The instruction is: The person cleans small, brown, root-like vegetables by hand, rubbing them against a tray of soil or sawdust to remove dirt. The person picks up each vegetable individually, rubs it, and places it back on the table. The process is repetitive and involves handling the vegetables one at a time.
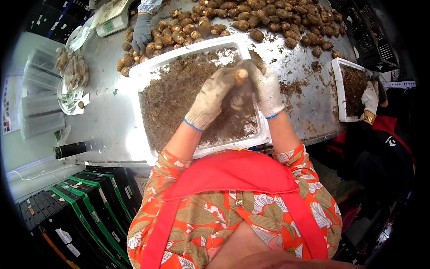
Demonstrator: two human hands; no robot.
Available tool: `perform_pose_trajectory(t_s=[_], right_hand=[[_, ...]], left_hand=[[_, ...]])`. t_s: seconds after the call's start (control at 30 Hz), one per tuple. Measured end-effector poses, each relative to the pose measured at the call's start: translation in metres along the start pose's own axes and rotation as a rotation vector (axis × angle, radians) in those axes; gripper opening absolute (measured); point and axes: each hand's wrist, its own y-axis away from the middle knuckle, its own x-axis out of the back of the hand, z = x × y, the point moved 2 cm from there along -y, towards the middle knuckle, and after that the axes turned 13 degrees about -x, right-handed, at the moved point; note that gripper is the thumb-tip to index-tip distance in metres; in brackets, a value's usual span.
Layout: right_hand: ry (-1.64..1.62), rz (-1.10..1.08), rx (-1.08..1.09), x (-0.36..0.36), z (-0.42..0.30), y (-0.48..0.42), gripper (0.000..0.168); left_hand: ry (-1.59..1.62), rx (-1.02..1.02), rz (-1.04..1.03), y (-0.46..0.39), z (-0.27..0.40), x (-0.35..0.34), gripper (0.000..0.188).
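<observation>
Both of my hands wear soiled white knit gloves and meet above the right part of a white foam tray [135, 101] strewn with brown root-like peelings [181, 97]. Between them is a taro corm [240, 76], its pale cut end facing me. My left hand [215, 90] closes on the corm from the left. My right hand [267, 85] is against its right side, the fingers partly hidden and blurred, so its exact grip is unclear. A pale, blurred shape lies in the tray below the hands. Beyond the tray spreads a large pile of brown taro corms [265, 15].
A co-worker's gray-gloved hand [142, 33] touches corms near a digital scale [112, 27]. At right, another person's gloved hand [370, 97] is over a smaller foam tray [341, 90]. Bagged corms [76, 74] and a black cylinder [70, 150] lie left; stacked crates [84, 208] stand below.
</observation>
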Motion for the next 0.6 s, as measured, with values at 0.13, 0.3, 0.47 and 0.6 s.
perform_pose_trajectory(t_s=[0.13, 0.3, 0.47, 0.6], right_hand=[[0.085, -0.144, 0.093, 0.013, -0.008, 0.004, 0.023], [0.24, -0.066, 0.237, -0.005, -0.012, 0.027, 0.023], [0.388, -0.106, 0.545, -0.008, -0.01, 0.027, 0.015], [0.392, -0.148, 0.323, -0.007, -0.012, 0.019, 0.013]], left_hand=[[0.168, 0.063, -0.013, 0.002, -0.002, 0.005, 0.05], [-0.394, -0.037, -0.07, 0.001, 0.001, 0.005, 0.056], [-0.247, 0.009, -0.076, 0.01, 0.008, 0.003, 0.051], [0.278, 0.207, 0.138, 0.009, -0.005, -0.002, 0.044]])
